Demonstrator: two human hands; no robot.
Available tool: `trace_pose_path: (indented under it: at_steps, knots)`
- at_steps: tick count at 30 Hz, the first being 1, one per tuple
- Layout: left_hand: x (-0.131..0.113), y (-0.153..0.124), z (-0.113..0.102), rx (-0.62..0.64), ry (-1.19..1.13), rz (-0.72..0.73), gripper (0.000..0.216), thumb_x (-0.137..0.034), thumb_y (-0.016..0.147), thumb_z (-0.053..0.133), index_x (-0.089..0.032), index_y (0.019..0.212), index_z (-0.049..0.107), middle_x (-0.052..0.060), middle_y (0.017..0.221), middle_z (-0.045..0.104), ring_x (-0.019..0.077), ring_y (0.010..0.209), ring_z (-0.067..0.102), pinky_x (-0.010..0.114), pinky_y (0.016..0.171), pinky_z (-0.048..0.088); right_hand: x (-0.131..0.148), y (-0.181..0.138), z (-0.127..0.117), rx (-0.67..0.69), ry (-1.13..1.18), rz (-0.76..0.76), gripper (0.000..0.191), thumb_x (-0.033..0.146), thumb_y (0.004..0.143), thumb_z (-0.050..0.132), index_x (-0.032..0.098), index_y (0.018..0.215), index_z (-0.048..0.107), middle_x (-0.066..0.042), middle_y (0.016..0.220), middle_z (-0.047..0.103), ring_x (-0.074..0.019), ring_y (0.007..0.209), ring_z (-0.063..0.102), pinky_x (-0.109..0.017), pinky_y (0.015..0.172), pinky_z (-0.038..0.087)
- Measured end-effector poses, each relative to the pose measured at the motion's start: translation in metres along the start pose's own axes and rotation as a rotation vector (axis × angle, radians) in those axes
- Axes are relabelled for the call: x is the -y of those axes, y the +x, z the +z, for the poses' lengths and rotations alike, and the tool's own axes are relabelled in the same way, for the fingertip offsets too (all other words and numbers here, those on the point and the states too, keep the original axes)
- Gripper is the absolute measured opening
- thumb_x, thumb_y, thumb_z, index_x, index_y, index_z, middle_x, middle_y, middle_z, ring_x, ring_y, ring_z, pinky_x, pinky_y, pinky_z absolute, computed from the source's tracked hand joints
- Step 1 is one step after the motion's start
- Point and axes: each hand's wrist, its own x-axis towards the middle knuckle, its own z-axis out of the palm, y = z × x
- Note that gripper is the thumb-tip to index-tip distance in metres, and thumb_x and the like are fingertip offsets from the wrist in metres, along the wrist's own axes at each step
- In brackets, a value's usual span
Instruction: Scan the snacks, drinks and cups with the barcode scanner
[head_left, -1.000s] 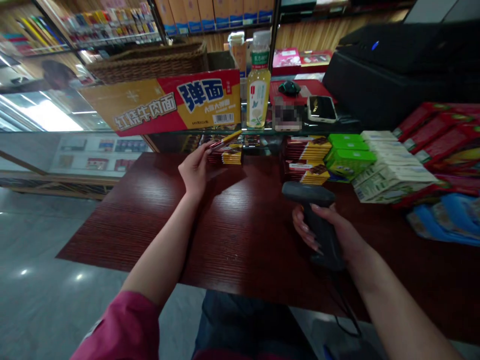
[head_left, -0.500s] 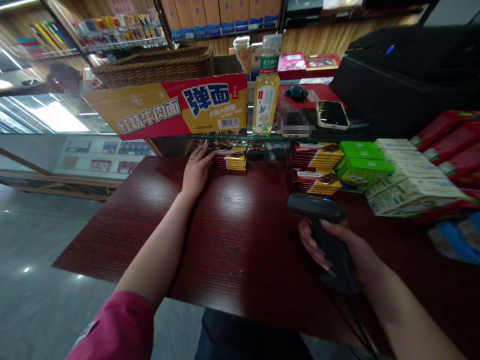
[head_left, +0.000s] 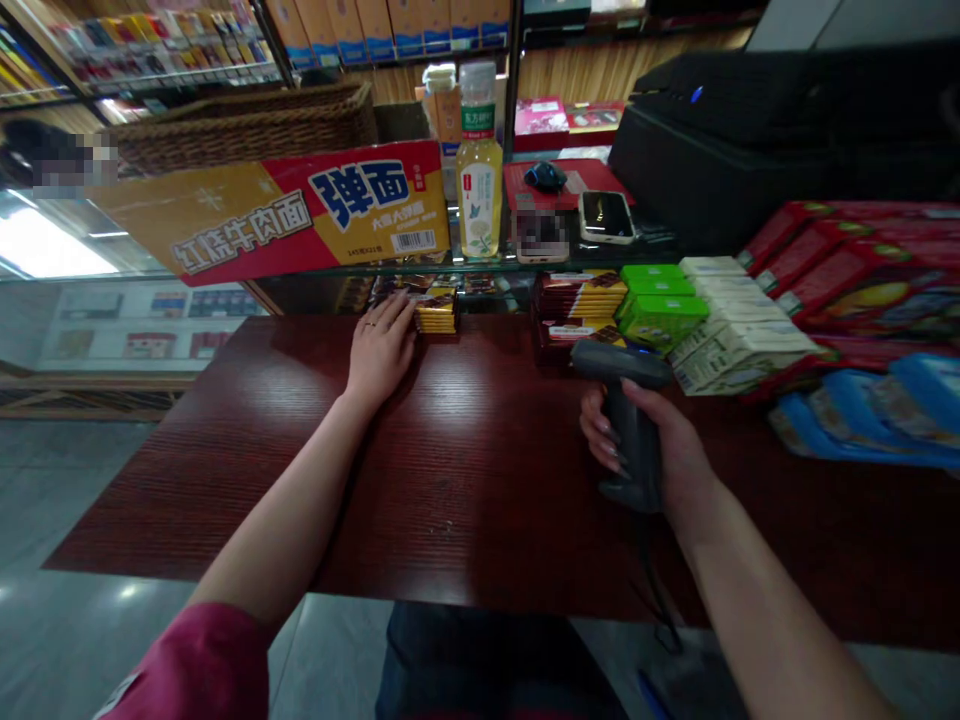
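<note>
My left hand (head_left: 381, 345) lies at the back of the dark red wooden counter (head_left: 450, 450). Its fingers are stretched out over a stack of chocolate bars (head_left: 438, 312) in brown and yellow wrappers, touching its left part. My right hand (head_left: 679, 440) is wrapped round the handle of a black barcode scanner (head_left: 634, 440), held above the counter with its head pointing left and its cable hanging down. Behind the scanner sit two more piles of chocolate bars (head_left: 577, 295), partly hidden by its head.
Right of the chocolate stand green boxes (head_left: 664, 310), white cartons (head_left: 739, 340), red boxes (head_left: 847, 270) and blue packs (head_left: 855, 410). On the glass shelf are a noodle carton (head_left: 285, 215), a bottle (head_left: 479, 180), a phone (head_left: 606, 217) and a mouse (head_left: 545, 176).
The view has shifted to the right, so more of the blue packs shows. My left hand rests further over the chocolate stack. The scanner stays in my right hand, slightly more upright.
</note>
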Motion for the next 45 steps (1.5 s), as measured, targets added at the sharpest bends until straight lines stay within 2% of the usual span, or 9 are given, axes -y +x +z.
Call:
trace_pose_path:
  at_steps: [3,7,11,16,21,25,33,39,45]
  knots:
    - [-0.052,0.002,0.010,-0.020,-0.089,0.058,0.055,-0.025,0.098,0.058,-0.024,0.152,0.050,0.013,0.155,0.056,0.0300,0.146,0.049,0.051,0.122,0.040,0.008,-0.002,-0.002,-0.043,0.038,-0.072,0.033,0.051,0.084,0.073,0.019,0.082,0.062,0.002,0.067,0.045,-0.0109,0.048,0.038,-0.019,0.035,0.036]
    - [-0.133,0.018,0.040,0.130,-0.223,0.324,0.068,-0.025,0.098,0.058,-0.019,0.162,0.033,0.013,0.164,0.044,0.0263,0.155,0.037,0.045,0.126,0.037,0.013,-0.002,-0.008,-0.073,0.085,-0.139,0.034,0.051,0.083,0.075,0.019,0.082,0.062,0.003,0.066,0.043,-0.0098,0.048,0.038,-0.018,0.036,0.036]
    - [-0.167,0.033,0.068,0.148,-0.247,0.359,0.058,-0.015,0.098,0.054,-0.016,0.155,0.044,0.014,0.167,0.039,0.0266,0.159,0.028,0.048,0.126,0.036,0.014,0.000,-0.012,-0.065,0.098,-0.139,0.036,0.052,0.081,0.076,0.019,0.082,0.060,0.003,0.066,0.044,-0.0097,0.049,0.038,-0.018,0.036,0.035]
    - [-0.152,0.019,0.053,0.108,-0.424,0.255,0.031,-0.023,0.103,0.055,-0.020,0.132,0.068,0.010,0.141,0.068,0.0240,0.140,0.058,0.043,0.118,0.046,0.018,-0.006,-0.004,0.019,0.079,-0.137,0.036,0.053,0.084,0.074,0.021,0.081,0.058,0.003,0.067,0.043,-0.0101,0.049,0.037,-0.018,0.036,0.033]
    - [-0.131,-0.013,0.017,0.009,-0.685,-0.224,0.026,-0.034,0.101,0.063,-0.022,0.119,0.076,0.005,0.118,0.080,0.0191,0.105,0.075,0.030,0.095,0.056,0.012,-0.012,0.007,0.194,0.030,-0.048,0.040,0.056,0.080,0.077,0.019,0.077,0.062,0.002,0.067,0.046,-0.0100,0.048,0.038,-0.019,0.033,0.033]
    - [-0.120,-0.023,0.011,0.153,-0.803,-0.441,0.028,-0.041,0.095,0.069,-0.020,0.109,0.081,0.006,0.107,0.082,0.0212,0.099,0.076,0.030,0.090,0.056,-0.003,-0.007,0.011,0.263,-0.042,0.108,0.041,0.056,0.081,0.076,0.016,0.079,0.066,0.000,0.065,0.052,-0.0103,0.046,0.041,-0.020,0.032,0.037]
    - [-0.125,-0.018,0.015,0.199,-0.845,-0.498,0.024,-0.034,0.094,0.069,-0.019,0.107,0.082,0.007,0.104,0.082,0.0220,0.096,0.077,0.031,0.084,0.056,-0.014,-0.001,0.013,0.120,-0.110,0.236,0.038,0.054,0.079,0.080,0.018,0.078,0.067,0.000,0.062,0.054,-0.0104,0.045,0.045,-0.020,0.031,0.040]
    - [-0.123,-0.019,0.019,0.182,-0.867,-0.494,0.023,-0.034,0.094,0.070,-0.019,0.106,0.083,0.007,0.102,0.083,0.0206,0.091,0.078,0.029,0.080,0.056,-0.016,-0.001,0.012,0.116,-0.139,0.190,0.038,0.052,0.082,0.078,0.017,0.074,0.066,0.000,0.059,0.051,-0.0104,0.043,0.043,-0.019,0.030,0.039]
    - [-0.123,-0.022,0.023,0.111,-0.872,-0.434,0.020,-0.022,0.095,0.065,-0.020,0.107,0.081,0.004,0.110,0.082,0.0190,0.100,0.077,0.028,0.087,0.057,-0.016,0.000,0.011,0.123,-0.126,0.147,0.033,0.048,0.082,0.079,0.018,0.077,0.066,0.000,0.061,0.052,-0.0113,0.043,0.043,-0.020,0.028,0.039]
